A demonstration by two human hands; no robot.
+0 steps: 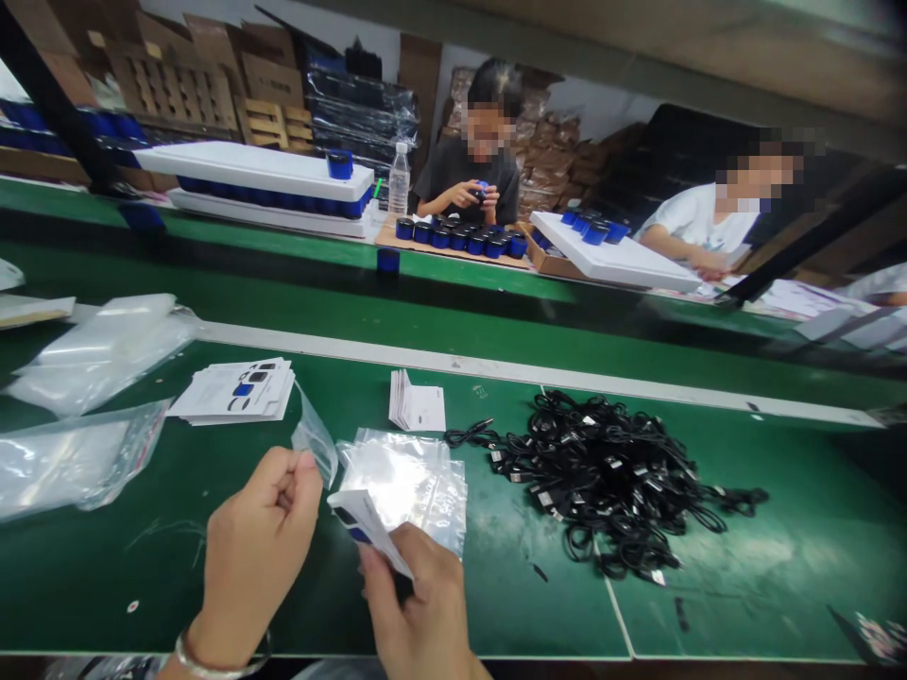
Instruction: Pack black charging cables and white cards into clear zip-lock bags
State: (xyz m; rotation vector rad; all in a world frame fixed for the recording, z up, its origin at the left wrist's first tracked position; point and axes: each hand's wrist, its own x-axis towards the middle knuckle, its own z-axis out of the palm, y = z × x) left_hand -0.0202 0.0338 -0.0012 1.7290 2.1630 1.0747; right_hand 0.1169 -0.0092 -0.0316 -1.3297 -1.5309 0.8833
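My left hand (265, 538) pinches the edge of a small clear plastic bag (316, 436), which stands up above its fingers. In my right hand (421, 595) is a folded white leaflet (368, 529) with dark and blue pictures, held between thumb and fingers. Beneath and behind the leaflet lies a pile of clear bags (411, 477). A stack of printed leaflets (237, 390) rests behind my left hand. Small folded white papers (418, 404) stand behind the bag pile. To the right is a heap of black cables (609, 472).
Larger plastic bags (92, 354) lie at the left on the green table (524, 604). Beyond a white strip (340, 348), a raised shelf holds blue-and-black jars (460, 236), white foam trays (262, 170) and a bottle (399, 179). Two people sit behind it.
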